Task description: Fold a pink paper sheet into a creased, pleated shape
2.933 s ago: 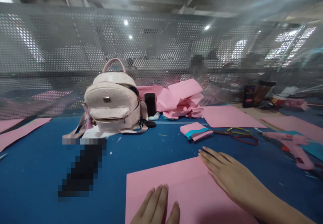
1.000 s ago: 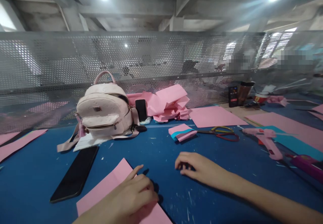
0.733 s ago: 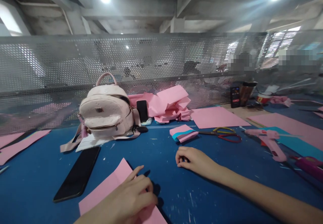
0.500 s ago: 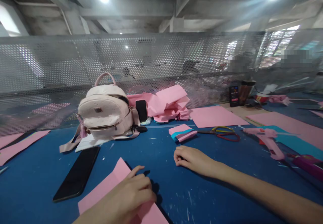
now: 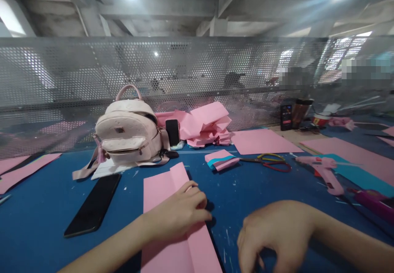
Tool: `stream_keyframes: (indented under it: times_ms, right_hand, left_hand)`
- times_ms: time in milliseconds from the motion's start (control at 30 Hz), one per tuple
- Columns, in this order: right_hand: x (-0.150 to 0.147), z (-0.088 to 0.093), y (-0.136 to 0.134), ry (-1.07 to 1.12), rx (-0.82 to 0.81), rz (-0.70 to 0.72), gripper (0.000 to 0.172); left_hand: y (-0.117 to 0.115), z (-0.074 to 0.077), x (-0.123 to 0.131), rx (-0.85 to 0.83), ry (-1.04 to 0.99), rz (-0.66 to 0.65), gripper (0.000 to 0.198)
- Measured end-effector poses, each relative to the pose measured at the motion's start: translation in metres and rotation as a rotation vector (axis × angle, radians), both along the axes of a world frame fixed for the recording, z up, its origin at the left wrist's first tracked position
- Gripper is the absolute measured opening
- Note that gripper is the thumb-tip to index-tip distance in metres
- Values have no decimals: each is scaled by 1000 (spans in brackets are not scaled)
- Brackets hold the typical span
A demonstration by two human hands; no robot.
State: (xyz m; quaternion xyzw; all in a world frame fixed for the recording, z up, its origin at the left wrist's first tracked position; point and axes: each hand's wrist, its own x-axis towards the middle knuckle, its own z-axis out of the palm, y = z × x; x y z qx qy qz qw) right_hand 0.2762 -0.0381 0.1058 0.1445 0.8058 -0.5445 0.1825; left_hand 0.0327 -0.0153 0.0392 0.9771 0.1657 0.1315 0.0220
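Note:
A sheet of pink paper (image 5: 163,240) lies on the blue table, with a lengthwise crease and a strip along its right side partly raised at the far end. My left hand (image 5: 181,209) rests on that strip, its fingers curled and the thumb at the right edge of the paper. My right hand (image 5: 277,234) hangs over the table at lower right, apart from the paper. Its fingers bend downward, spread from the thumb, and nothing shows in them. Beyond the hands lies a small folded pink piece with a blue stripe (image 5: 222,160), against scissors (image 5: 271,162).
A black phone (image 5: 94,205) lies left of the paper, before a pale pink backpack (image 5: 129,129). Crumpled pink paper (image 5: 209,123) sits by the perforated metal divider (image 5: 191,67). On the right are a pink glue gun (image 5: 326,168), a purple tool (image 5: 374,203) and coloured sheets (image 5: 363,158).
The pink paper has turned straighter and shifted right and away from me, together with my left hand. My right hand has drawn back toward me and its fingers have spread.

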Motion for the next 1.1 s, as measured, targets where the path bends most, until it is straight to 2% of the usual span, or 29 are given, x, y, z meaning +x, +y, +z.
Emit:
stream_keyframes:
  times_ms: [100,200,333,433,533,600,767,933,1000,1100]
  right_hand:
    - [-9,-8,-6,133,246,-81,28]
    - [-21,-21,-10,246,506,-99,21]
    - [-43,-46,-1,377,634,93,22]
    - [-61,-64,16,446,709,191,31]
    - [-74,-76,30,478,722,257,42]
    - [-80,-81,36,489,705,282,43]
    - [-83,-94,40,559,638,206,29]
    - [-82,-102,39,588,568,105,17]
    - [-82,-102,38,578,569,89,16]
    - [-82,-101,37,574,595,82,14]
  left_hand:
    - [8,-2,1,45,-25,30,55]
    - [10,-9,-9,57,-61,68,45]
    - [1,-23,-32,43,-88,126,28]
    - [-11,-37,-50,39,-78,127,24]
    - [-23,-48,-64,43,-70,106,26]
    - [-27,-52,-68,19,-93,97,26]
    - [-24,-53,-69,-95,-170,74,20]
    - [-26,-50,-71,-62,-230,54,29]
    - [-32,-50,-71,-32,-233,-2,29]
    - [-43,-53,-70,21,-193,-162,34]
